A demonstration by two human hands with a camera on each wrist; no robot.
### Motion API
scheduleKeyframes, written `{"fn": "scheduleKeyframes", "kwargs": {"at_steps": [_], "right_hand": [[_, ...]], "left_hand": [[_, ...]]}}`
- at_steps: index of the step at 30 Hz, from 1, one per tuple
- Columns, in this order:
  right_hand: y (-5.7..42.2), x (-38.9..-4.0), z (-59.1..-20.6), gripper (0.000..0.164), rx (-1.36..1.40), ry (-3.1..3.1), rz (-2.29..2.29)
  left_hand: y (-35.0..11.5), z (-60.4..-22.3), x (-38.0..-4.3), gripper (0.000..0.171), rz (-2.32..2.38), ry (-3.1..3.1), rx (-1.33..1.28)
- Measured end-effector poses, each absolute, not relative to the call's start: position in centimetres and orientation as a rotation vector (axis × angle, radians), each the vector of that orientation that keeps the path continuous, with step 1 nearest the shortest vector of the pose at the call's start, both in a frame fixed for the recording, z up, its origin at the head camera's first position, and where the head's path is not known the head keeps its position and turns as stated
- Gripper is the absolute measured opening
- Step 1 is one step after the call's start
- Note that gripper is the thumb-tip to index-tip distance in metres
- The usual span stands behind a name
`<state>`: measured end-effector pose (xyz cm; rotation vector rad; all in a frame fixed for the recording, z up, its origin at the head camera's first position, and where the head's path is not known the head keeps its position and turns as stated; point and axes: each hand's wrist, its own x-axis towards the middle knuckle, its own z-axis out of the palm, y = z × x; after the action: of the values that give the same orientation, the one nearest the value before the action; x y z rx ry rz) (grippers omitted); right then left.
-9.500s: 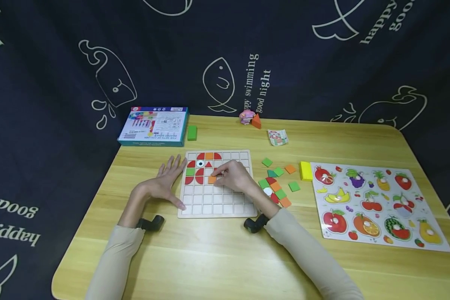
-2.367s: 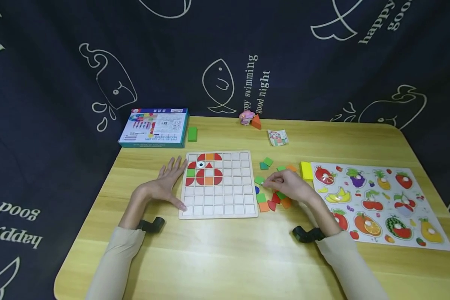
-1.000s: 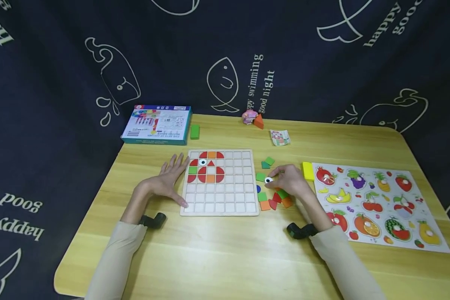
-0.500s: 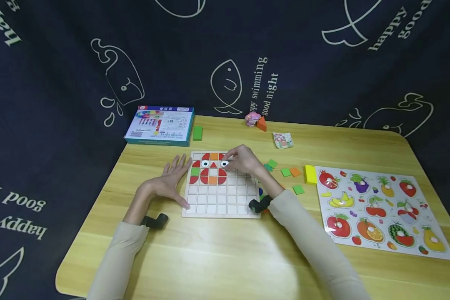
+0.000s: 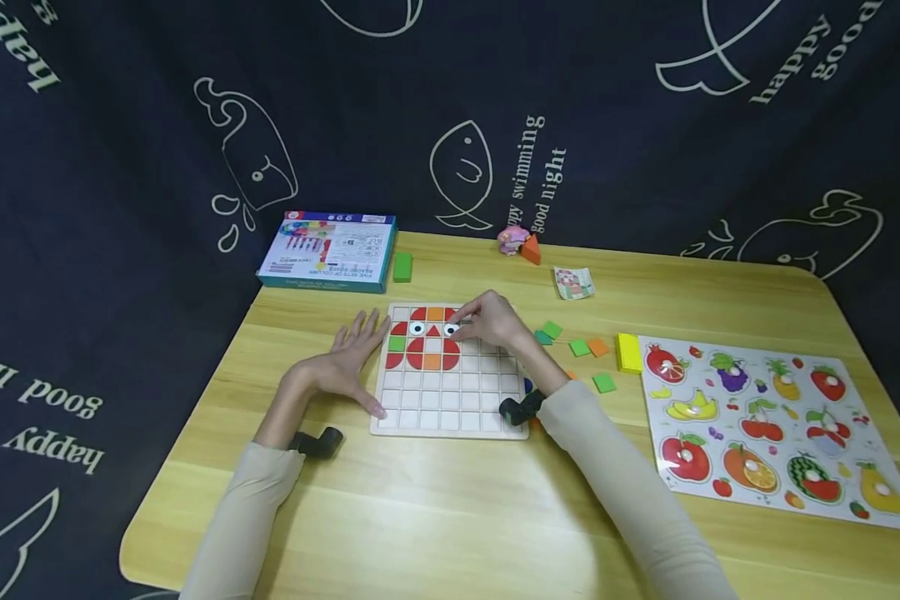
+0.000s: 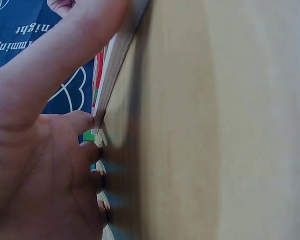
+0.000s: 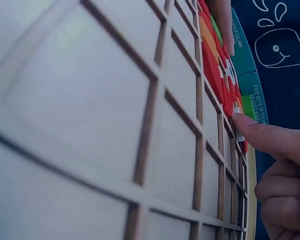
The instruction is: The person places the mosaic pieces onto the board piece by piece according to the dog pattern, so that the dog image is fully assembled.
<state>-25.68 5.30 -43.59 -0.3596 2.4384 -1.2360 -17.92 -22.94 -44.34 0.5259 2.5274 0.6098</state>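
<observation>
A pale wooden grid board (image 5: 450, 400) lies mid-table, with red, orange and green tiles in its upper left part. At the board's left edge rests my left hand (image 5: 341, 371), fingers spread and thumb near the lower left corner. My right hand (image 5: 491, 321) pinches a white eye tile (image 5: 451, 331) at a cell in the board's second row. A matching eye tile (image 5: 417, 328) sits farther left, with a red triangle (image 5: 432, 332) between them. In the right wrist view, a digit of the right hand (image 7: 285, 170) touches the tile area while other fingers curl.
Loose green (image 5: 603, 382) and orange tiles (image 5: 597, 346) lie right of the board, some hidden by my right forearm. Beyond them are a yellow block (image 5: 629, 353) and a fruit puzzle (image 5: 765, 404). At the back stand a box (image 5: 328, 252), a green block (image 5: 402, 267) and a small picture card (image 5: 573, 283).
My right hand placed orange and red pieces, picked up the eye tile from the loose pile, and carried it left onto the board. The left hand stays at the board's edge.
</observation>
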Motion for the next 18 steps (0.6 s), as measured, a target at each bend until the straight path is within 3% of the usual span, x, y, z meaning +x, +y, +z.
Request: {"fn": "scheduleKeyframes", "kwargs": {"at_steps": [18], "right_hand": [[5.4, -25.82, -44.1, 0.02, -0.337, 2.445, -1.304]], "left_hand": [[-22.93, -44.59, -18.21, 0.151, 0.625, 2.52, 0.513]]}}
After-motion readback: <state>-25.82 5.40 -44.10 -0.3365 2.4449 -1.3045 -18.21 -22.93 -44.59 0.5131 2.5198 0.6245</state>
